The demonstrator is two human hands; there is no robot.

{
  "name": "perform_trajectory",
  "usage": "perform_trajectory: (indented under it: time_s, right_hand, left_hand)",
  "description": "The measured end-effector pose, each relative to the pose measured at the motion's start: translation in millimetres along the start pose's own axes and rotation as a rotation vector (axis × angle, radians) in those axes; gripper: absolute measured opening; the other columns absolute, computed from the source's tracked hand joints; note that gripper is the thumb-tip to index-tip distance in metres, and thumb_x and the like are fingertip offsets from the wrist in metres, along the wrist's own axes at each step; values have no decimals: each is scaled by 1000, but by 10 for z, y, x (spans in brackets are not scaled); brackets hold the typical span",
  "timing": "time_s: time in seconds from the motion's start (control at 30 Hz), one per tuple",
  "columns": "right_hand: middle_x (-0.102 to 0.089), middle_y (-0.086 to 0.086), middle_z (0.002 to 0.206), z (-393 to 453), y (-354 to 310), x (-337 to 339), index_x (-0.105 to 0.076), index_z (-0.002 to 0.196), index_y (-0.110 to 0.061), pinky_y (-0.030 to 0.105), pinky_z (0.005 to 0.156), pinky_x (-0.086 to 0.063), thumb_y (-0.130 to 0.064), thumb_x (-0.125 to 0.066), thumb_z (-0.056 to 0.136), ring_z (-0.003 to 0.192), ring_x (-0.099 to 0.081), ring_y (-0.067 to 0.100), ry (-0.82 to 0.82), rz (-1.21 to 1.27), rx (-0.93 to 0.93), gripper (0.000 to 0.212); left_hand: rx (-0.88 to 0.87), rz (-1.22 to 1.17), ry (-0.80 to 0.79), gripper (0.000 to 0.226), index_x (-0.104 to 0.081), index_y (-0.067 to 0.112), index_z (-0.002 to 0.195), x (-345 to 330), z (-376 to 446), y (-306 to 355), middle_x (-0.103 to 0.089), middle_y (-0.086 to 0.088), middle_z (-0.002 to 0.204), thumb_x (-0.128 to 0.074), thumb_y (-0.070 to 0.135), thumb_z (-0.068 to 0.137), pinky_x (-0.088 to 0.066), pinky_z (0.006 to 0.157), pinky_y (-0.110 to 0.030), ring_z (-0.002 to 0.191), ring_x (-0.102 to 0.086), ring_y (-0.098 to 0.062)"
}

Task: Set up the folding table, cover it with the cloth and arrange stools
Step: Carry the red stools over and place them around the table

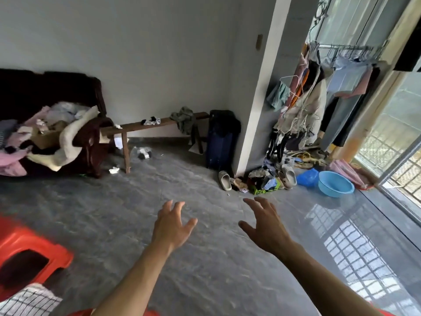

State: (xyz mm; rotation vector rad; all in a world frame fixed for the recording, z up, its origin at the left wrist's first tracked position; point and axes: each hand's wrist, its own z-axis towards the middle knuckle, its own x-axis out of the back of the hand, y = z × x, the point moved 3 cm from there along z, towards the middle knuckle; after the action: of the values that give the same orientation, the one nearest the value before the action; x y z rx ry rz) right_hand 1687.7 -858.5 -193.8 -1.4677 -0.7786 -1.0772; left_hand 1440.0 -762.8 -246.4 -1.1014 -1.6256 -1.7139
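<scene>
Glossy grey floor (205,258), red plastic stool (27,252)

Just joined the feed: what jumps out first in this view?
Both bare hands, left hand and right hand, reach forward open over the grey floor, holding nothing. A red stool sits at lower left with checked cloth below it. A blue basin lies near the window at right.
</scene>
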Motion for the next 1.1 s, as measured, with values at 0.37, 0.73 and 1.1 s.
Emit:
perform_trajectory:
  time_s: [0.37, 0.73, 1.1]
  right_hand:
    - [-28, 5, 156, 2272, -210, -335, -30, 149, -32, 46, 114, -31, -57, -62, 86, 143, -25, 27, -104, -33, 259, 75]
    - [-30, 3, 153, 3803, -1454, -914, -30, 148, -31, 44, 113, -32, -55, -60, 87, 141, -27, 28, -309, 28, 605, 72]
    - [-28, 5, 154, 4865, -3333, -1829, -31, 147, -31, 49, 113, -31, -54, -59, 87, 141, -26, 28, -414, -104, 876, 70]
  left_hand:
    - [234, 33, 76, 72, -39, 25, 144, 62, 1376, -235, -23, -12, 156, -60, 58, 84, -32, 114, -41, 142, -28, -30]
    - [581, 38, 234, 75, -33, 22, 149, 628, 1981, -998, -19, -13, 160, -59, 56, 87, -20, 118, -34, 148, -17, -24]
    - [721, -39, 348, 72, -38, 17, 146, 1357, 2911, -2329, -29, -17, 154, -62, 52, 87, -18, 116, -33, 145, -24, -28]
